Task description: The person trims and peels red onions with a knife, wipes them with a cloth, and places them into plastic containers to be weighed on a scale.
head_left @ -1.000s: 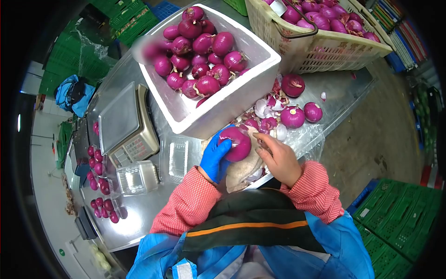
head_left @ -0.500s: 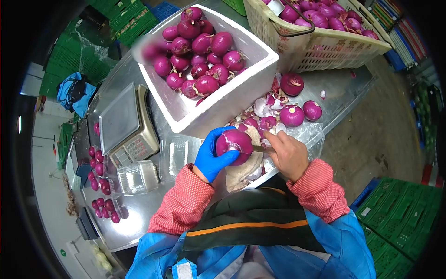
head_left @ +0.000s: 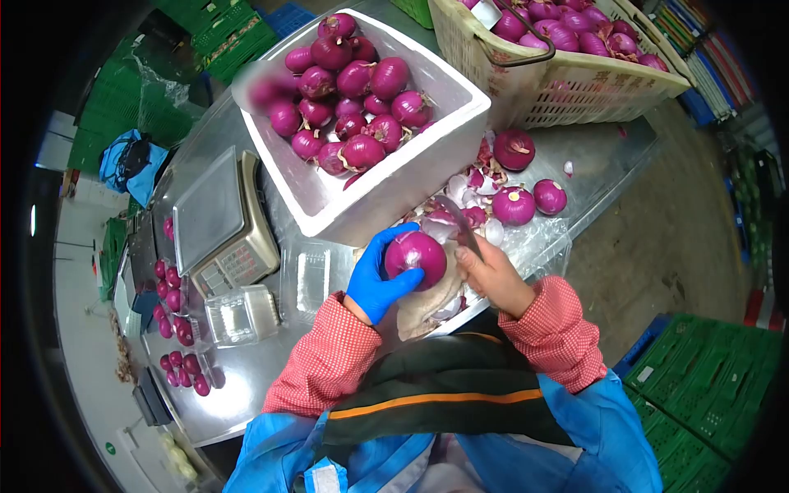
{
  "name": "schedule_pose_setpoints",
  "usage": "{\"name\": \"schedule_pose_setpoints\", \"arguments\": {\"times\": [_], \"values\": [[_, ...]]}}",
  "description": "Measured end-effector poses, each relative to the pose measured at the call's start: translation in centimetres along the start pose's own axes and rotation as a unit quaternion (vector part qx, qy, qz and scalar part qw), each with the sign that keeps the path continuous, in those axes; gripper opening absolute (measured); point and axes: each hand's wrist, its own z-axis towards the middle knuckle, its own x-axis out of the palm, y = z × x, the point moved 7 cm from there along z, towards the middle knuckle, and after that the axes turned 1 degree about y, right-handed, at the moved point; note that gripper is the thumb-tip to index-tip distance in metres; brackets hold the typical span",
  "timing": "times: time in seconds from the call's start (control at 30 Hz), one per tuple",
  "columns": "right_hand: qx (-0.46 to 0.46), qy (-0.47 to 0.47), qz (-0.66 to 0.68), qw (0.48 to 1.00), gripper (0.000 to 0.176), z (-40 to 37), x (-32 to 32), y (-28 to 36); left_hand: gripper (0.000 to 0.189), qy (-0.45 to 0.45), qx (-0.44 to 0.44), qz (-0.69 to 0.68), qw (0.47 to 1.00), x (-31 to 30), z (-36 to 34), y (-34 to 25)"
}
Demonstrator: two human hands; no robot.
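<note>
My left hand (head_left: 376, 279), in a blue glove, is closed around a large red onion (head_left: 417, 259), thumb across its front. My bare right hand (head_left: 495, 278) grips a knife (head_left: 463, 228) whose blade points up and away from me, just right of the onion and apart from it. Under both hands lies a pale cloth (head_left: 429, 308). Peeled skins (head_left: 470, 191) are heaped beyond the hands, against the white foam box. To the right of them sit three loose onions, the nearest one (head_left: 513, 205) with a pale cut top.
The white foam box (head_left: 386, 193) holds many red onions. Behind it stands a cream plastic crate (head_left: 567, 99) full of onions. On the left are a scale (head_left: 238, 263), clear plastic trays (head_left: 242, 315) and packed onions (head_left: 185, 370). Green crates (head_left: 707, 378) are stacked at lower right.
The knife has come away from the onion and swung upright, its blade now pointing away from me. My right hand has turned and shifted slightly; the left still holds the onion.
</note>
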Motion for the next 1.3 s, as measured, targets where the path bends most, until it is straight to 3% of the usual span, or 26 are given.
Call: {"name": "schedule_pose_setpoints", "arguments": {"times": [0.1, 0.13, 0.23, 0.27, 0.37, 0.4, 0.53, 0.67, 0.73, 0.8, 0.9, 1.0, 1.13, 1.23, 1.3], "values": [[-0.019, 0.000, -0.013, 1.000, 0.044, 0.5, 0.3, 0.7, 0.068, 0.009, 0.000, -0.049, 0.999, 0.5, -0.2, -0.1], [0.011, -0.029, 0.071, 0.997, 0.043, 0.5, 0.2, 0.7, 0.068, -0.002, -0.012, -0.090, 0.996, 0.8, -0.2, 0.3], [-0.074, -0.069, -0.107, 0.989, 0.042, 0.4, 0.4, 3.3, 0.069, -0.046, -0.054, -0.127, 0.989, 0.8, -0.5, 3.7], [-0.070, -0.075, -0.110, 0.989, 0.041, 0.2, 1.0, 3.4, 0.069, -0.062, -0.068, -0.124, 0.988, 0.4, -0.6, 5.2], [0.018, -0.045, -0.112, 0.993, 0.032, 0.2, 1.6, 3.4, 0.072, -0.040, -0.048, -0.007, 0.998, 0.7, -0.6, 3.7], [-0.040, -0.091, -0.099, 0.990, 0.033, 0.7, 1.4, 3.3, 0.076, -0.020, -0.017, 0.065, 0.998, 0.8, -0.6, 3.1], [-0.061, -0.164, -0.247, 0.953, 0.039, 1.6, -0.1, 1.5, 0.083, 0.013, 0.039, 0.115, 0.993, 2.4, -1.0, 0.6], [0.066, -0.109, -0.292, 0.948, 0.048, 0.3, -1.0, 2.2, 0.090, -0.019, 0.085, 0.234, 0.968, 1.6, -0.8, -0.7], [-0.102, -0.110, -0.277, 0.949, 0.048, -0.9, 0.4, 5.5, 0.090, -0.026, 0.101, 0.280, 0.954, 1.5, -0.8, -0.7], [-0.240, -0.093, -0.304, 0.917, 0.045, -2.0, 1.6, 7.7, 0.088, -0.024, 0.109, 0.302, 0.947, 1.9, -0.4, -0.7], [-0.277, -0.091, -0.414, 0.862, 0.039, -2.4, 2.5, 8.9, 0.084, -0.033, 0.145, 0.435, 0.888, 3.0, -0.2, -2.1], [-0.312, -0.101, -0.441, 0.835, 0.030, -2.7, 2.9, 9.2, 0.083, -0.029, 0.125, 0.488, 0.863, 3.0, -0.2, -2.4], [-0.344, -0.124, -0.459, 0.810, 0.020, -2.9, 3.0, 9.6, 0.084, -0.015, 0.169, 0.503, 0.847, 3.1, -0.7, -2.5], [-0.280, -0.111, -0.432, 0.850, 0.014, -1.6, 1.6, 8.1, 0.083, 0.017, 0.194, 0.447, 0.873, 3.1, -1.3, -2.8], [-0.185, -0.155, -0.412, 0.879, 0.014, 0.1, -0.1, 4.1, 0.083, 0.034, 0.200, 0.388, 0.899, 3.2, -1.6, -3.5]]}}
